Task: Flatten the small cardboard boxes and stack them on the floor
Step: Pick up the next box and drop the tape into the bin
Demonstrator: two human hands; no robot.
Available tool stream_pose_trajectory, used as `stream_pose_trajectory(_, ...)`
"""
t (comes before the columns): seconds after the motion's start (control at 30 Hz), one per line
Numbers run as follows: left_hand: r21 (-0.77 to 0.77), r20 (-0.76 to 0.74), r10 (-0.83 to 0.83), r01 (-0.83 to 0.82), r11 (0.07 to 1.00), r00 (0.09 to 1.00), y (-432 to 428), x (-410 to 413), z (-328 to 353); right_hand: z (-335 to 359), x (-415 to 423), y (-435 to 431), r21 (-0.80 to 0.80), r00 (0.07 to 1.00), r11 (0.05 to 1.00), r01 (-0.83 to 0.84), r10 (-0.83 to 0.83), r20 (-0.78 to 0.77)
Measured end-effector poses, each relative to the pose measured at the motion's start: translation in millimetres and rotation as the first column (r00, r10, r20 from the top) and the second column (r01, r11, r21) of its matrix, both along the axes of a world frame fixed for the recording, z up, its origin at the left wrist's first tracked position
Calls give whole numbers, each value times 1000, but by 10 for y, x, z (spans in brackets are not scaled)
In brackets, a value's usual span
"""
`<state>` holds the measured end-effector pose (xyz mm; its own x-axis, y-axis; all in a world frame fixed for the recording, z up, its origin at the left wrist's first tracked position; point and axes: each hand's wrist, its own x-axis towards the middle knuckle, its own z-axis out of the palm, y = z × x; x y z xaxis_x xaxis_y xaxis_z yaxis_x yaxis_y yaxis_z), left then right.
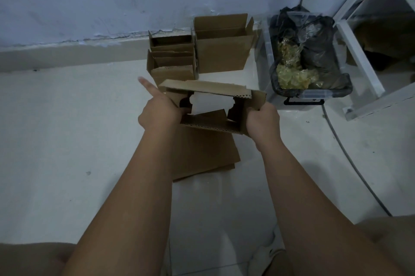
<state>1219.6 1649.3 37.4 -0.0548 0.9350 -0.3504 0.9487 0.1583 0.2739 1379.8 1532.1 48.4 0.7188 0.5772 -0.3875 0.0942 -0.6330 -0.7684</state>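
I hold a small brown cardboard box (213, 122) above the floor, its ends open so the pale floor shows through. My left hand (157, 109) grips its left side, forefinger pointing straight out. My right hand (262, 118) grips its right wall. Under the box lies a stack of flattened cardboard (202, 154) on the floor. Behind it, against the wall, stand two small open boxes (171, 60) and a larger open box (223, 51).
A clear plastic bin (307, 60) lined with a black bag and holding crumpled wrap stands at the right. A white metal frame (359, 55) rises beside it, and a grey cable (350, 159) runs across the floor. My knees show at both bottom corners.
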Motion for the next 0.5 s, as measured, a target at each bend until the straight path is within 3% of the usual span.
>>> stream_pose_trajectory(0.17,-45,-16,-74,73,996,997,-6,37,-55,-16,-42,16,20,998,1000,-23,22,60)
stream_pose_trajectory(0.37,-48,100,9,-4,999,995,17,37,-62,-43,-24,5,56,998,998,-17,14,54)
stream_pose_trajectory(0.5,-73,434,46,-15,997,900,49,14,-104,-42,58,-2,108,996,994,18,-27,79)
